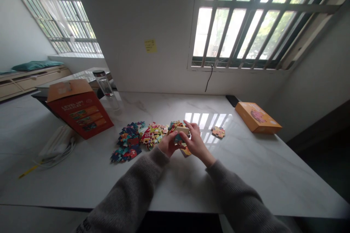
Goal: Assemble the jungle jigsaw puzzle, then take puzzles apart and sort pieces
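Observation:
Both of my hands meet at the middle of the table over jigsaw pieces. My left hand (168,145) is closed around a small stack of puzzle pieces (182,130). My right hand (194,140) grips the same stack from the other side, its thumb against the pieces and its index finger raised along the top. Just behind and below the hands lie more puzzle pieces, partly hidden by them. A pile of dark blue and teal puzzle pieces (128,140) spreads to the left, beside a red, yellow and green pile (153,134). A few joined orange pieces (218,131) lie to the right.
A red puzzle box (82,111) stands at the left, near a glass bottle (104,83) and a white cable (61,153). An orange box (257,118) and a black phone-like object (232,101) lie at the right. The white table (188,189) has its front edge near me.

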The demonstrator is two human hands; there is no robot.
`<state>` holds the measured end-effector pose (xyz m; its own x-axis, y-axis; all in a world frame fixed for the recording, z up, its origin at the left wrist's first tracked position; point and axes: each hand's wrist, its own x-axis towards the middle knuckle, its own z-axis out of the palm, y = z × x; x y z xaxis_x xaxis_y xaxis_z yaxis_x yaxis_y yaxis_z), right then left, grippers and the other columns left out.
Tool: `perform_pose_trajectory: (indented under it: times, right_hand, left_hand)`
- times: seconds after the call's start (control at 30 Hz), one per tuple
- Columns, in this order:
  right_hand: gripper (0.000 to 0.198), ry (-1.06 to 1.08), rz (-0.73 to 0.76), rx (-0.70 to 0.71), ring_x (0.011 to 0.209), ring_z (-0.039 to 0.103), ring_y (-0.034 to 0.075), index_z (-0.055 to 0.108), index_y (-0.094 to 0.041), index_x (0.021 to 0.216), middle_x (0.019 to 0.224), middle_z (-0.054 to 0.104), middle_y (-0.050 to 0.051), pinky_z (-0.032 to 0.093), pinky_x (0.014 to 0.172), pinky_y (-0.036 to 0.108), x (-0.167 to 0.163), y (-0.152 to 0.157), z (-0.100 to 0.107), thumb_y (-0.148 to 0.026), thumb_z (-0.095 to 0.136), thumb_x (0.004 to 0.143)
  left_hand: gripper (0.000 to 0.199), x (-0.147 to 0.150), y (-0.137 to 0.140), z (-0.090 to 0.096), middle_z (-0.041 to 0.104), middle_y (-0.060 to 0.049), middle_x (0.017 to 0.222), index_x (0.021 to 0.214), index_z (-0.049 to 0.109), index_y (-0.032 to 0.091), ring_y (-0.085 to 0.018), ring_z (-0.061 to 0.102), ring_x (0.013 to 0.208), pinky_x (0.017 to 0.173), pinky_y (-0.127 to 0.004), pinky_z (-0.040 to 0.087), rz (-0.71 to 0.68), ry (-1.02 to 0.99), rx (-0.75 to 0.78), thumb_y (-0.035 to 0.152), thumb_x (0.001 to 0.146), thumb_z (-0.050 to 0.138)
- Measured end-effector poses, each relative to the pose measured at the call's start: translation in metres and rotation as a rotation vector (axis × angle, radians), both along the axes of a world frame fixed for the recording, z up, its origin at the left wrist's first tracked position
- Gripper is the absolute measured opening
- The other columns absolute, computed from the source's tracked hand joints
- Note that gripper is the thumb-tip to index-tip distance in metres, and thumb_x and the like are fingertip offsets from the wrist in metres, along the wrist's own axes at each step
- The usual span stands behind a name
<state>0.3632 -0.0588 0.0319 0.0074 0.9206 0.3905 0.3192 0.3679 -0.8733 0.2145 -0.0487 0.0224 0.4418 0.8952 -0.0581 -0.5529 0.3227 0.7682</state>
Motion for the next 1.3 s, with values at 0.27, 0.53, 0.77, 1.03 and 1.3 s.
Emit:
perform_pose_trajectory:
  times: [0.27, 0.53, 0.77, 1.03, 1.3]
  right_hand:
    - [0.026, -0.188, -0.091, 0.28, 0.08, 0.054, 0.018, 0.057, -0.022, 0.115, 0.097, 0.055, 0.005, 0.05, 0.076, 0.035, 0.004, -0.01, -0.006, -0.033, 0.06, 0.092]
    - [0.017, -0.147, -0.094, 0.187, 0.072, 0.053, 0.017, 0.055, -0.021, 0.102, 0.09, 0.056, 0.004, 0.048, 0.066, 0.032, 0.006, -0.011, -0.016, -0.032, 0.061, 0.09]
    - [0.025, 0.075, -0.077, -0.054, 0.068, 0.055, 0.016, 0.057, -0.02, 0.09, 0.082, 0.061, 0.003, 0.046, 0.058, 0.028, 0.01, -0.006, -0.018, -0.043, 0.064, 0.086]
    - [0.035, 0.604, 0.061, -0.276, 0.055, 0.053, 0.012, 0.05, -0.021, 0.084, 0.067, 0.052, -0.004, 0.041, 0.042, 0.022, 0.013, -0.006, -0.008, -0.048, 0.071, 0.078]
    - [0.043, 0.257, 0.045, -0.129, 0.058, 0.056, 0.012, 0.052, -0.024, 0.118, 0.072, 0.054, -0.005, 0.048, 0.05, 0.024, 0.005, -0.011, -0.015, -0.038, 0.069, 0.082]
  left_hand:
    - [0.048, -0.004, 0.002, -0.002, 0.073, -0.008, 0.091, 0.107, 0.069, 0.012, -0.018, 0.068, 0.07, 0.054, -0.028, 0.059, 0.109, 0.036, 0.049, 0.026, 0.065, 0.085]
    - [0.055, -0.001, 0.006, -0.005, 0.073, -0.009, 0.089, 0.104, 0.068, 0.01, -0.019, 0.069, 0.066, 0.046, -0.027, 0.059, 0.188, 0.135, 0.044, 0.033, 0.06, 0.091]
    - [0.058, -0.003, 0.011, -0.009, 0.074, -0.013, 0.093, 0.104, 0.067, 0.009, -0.022, 0.07, 0.064, 0.046, -0.032, 0.062, 0.224, 0.208, 0.004, 0.036, 0.059, 0.091]
    - [0.05, -0.002, 0.012, -0.001, 0.073, -0.009, 0.086, 0.098, 0.068, 0.011, -0.022, 0.071, 0.065, 0.05, -0.032, 0.061, 0.372, 0.117, -0.012, 0.031, 0.058, 0.09]
    - [0.043, -0.001, 0.015, -0.008, 0.07, -0.004, 0.074, 0.084, 0.068, 0.011, -0.015, 0.064, 0.056, 0.043, -0.024, 0.05, 0.391, 0.138, 0.123, 0.031, 0.054, 0.091]
